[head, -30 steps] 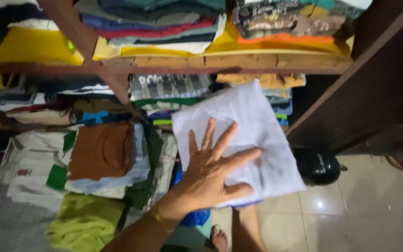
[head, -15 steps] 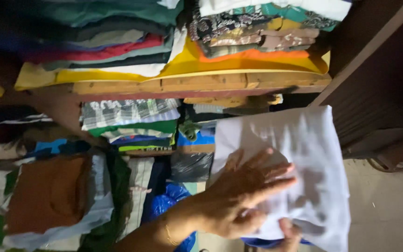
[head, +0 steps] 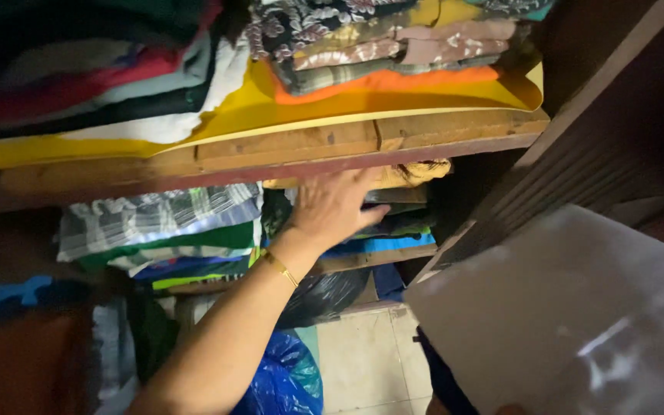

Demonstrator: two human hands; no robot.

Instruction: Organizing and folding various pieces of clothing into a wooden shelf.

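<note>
My left hand [head: 330, 206], a gold bangle at its wrist, reaches into the middle shelf. It lies flat with its fingers on top of a stack of folded clothes [head: 393, 230], just under a mustard garment [head: 418, 172] and the wooden shelf board [head: 286, 150]. A white folded cloth [head: 570, 323] is held up at the lower right, close to the camera. Only a sliver of my right hand [head: 510, 410] shows under its bottom edge.
Plaid and green folded clothes [head: 163, 223] fill the shelf to the left. More stacks [head: 393, 46] rest on a yellow liner [head: 347, 104] above. A black bag [head: 324, 292] and a blue plastic bag [head: 286, 384] sit below. The dark cabinet side [head: 601, 115] stands at right, above the tiled floor [head: 363, 346].
My left hand left the white cloth and moved up into the middle shelf onto the stack. The white cloth dropped to the lower right, carried from below. The view tilted upward.
</note>
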